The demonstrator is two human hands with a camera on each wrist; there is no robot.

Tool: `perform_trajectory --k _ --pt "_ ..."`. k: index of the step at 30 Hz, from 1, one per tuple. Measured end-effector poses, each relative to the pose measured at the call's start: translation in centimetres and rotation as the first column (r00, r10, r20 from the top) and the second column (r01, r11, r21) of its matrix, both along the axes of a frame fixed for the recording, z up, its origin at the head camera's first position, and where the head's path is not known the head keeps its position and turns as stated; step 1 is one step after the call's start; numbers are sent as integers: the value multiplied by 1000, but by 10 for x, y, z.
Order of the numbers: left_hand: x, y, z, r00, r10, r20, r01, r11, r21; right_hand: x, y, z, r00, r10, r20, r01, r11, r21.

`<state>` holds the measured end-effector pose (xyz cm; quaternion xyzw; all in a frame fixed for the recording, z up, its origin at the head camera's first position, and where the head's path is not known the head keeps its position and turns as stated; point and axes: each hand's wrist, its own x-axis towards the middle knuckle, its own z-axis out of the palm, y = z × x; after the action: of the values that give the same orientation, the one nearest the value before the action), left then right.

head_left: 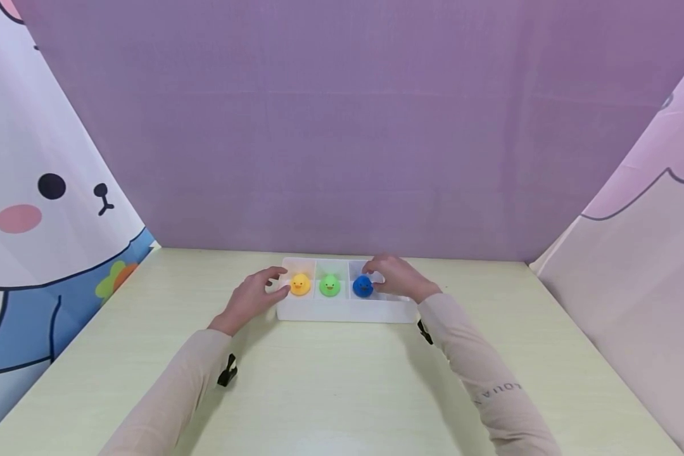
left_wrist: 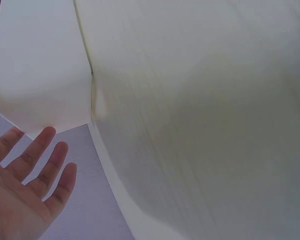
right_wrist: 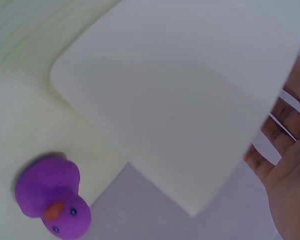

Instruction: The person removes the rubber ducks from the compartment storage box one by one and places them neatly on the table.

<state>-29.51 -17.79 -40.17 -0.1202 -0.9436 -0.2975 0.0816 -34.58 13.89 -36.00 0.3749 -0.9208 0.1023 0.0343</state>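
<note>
A white divided tray stands on the table. In its compartments sit a yellow toy duck, a green toy duck and a blue toy duck. At the tray's left end, my left hand has its fingers spread, thumb close to the yellow duck, holding nothing. My right hand reaches over the right part, its thumb and index finger close around the blue duck's right and back sides; whether they touch it is unclear. A purple toy duck rests beside the tray in the right wrist view.
The pale wooden table ends at a purple cloth backdrop. Printed cartoon cloths hang at left and right. My right hand covers part of the tray's rightmost section in the head view.
</note>
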Motion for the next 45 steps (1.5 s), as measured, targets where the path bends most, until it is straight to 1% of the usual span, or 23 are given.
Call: perform_trajectory --k 10,17,21,26,33,41,45 --pt "1 1 1 1000 7 7 -7 1000 1 -5 -7 -11 997 -75 20 74 996 42" --pt "1 0 1 1000 4 6 -4 1000 2 -8 -10 -15 995 -101 18 100 994 47" --pt "1 1 1 1000 4 10 -4 1000 6 -10 -13 -16 990 -132 44 128 989 77" --pt "1 1 1 1000 2 9 -2 1000 -1 -12 -16 -17 988 -142 58 136 986 92" --pt "2 0 2 1000 -1 5 1 1000 4 -14 -17 -16 990 -126 68 119 988 101" --pt "1 0 0 1000 4 4 -4 1000 4 -15 -18 -19 982 -150 115 138 984 110" --pt "0 0 -1 1000 6 5 -6 1000 8 -16 -19 -19 981 -154 116 139 982 125"
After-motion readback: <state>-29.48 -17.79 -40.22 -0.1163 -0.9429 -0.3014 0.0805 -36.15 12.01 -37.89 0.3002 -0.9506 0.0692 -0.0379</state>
